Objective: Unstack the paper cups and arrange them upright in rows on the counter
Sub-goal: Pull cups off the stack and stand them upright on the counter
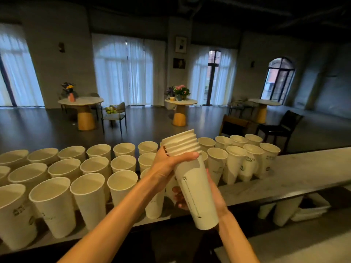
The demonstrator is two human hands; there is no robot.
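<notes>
I hold a stack of white paper cups (191,179) tilted above the counter (296,175), several rims showing at its top. My left hand (167,166) wraps the upper part just under the rims, thumb across the front. My right hand (212,196) grips the lower body of the stack from behind, mostly hidden by it. Several white cups (89,196) stand upright in rows on the counter, from the far left to right of the stack, where the last ones (252,160) end the rows.
The grey counter continues bare to the right of the rows. Under its right part lie more cups (284,209) and a white tray (311,207). Beyond the counter are round tables (81,101), chairs (281,128) and a dark floor.
</notes>
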